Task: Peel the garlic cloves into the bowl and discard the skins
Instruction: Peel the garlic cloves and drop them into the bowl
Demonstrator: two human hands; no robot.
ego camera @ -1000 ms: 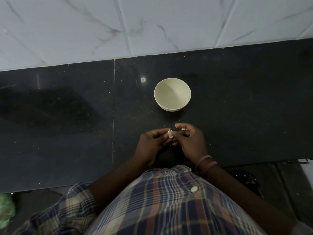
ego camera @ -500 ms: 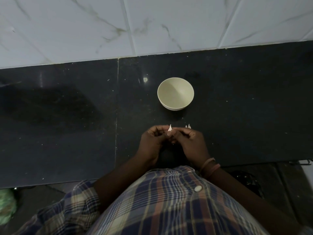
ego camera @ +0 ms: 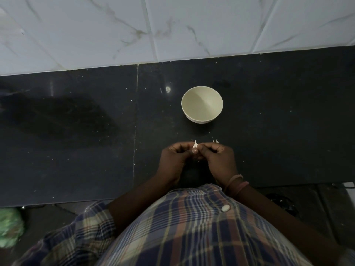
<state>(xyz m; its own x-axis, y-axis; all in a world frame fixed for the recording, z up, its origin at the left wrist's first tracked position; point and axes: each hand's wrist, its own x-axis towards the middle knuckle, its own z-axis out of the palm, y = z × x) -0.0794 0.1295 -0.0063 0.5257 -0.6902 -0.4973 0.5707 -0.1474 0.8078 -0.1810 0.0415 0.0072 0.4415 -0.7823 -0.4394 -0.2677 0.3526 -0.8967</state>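
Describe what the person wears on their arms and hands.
Both hands, left hand and right hand, are bare, without gloves or visible rings. The right wrist carries two pinkish bands. The forearms are bare; a plaid sleeve in blue, cream and rust is rolled up the left arm.

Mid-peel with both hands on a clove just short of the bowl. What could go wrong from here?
1. The garlic clove is pinched between the fingertips of the left hand and right hand, over the dark counter, short of the bowl. If it slips, it would likely land on the counter.
2. Pale bits already lie beyond the right hand; whether they are cloves or skins is unclear. Flying skin could mix with them or reach the bowl, which looks empty.
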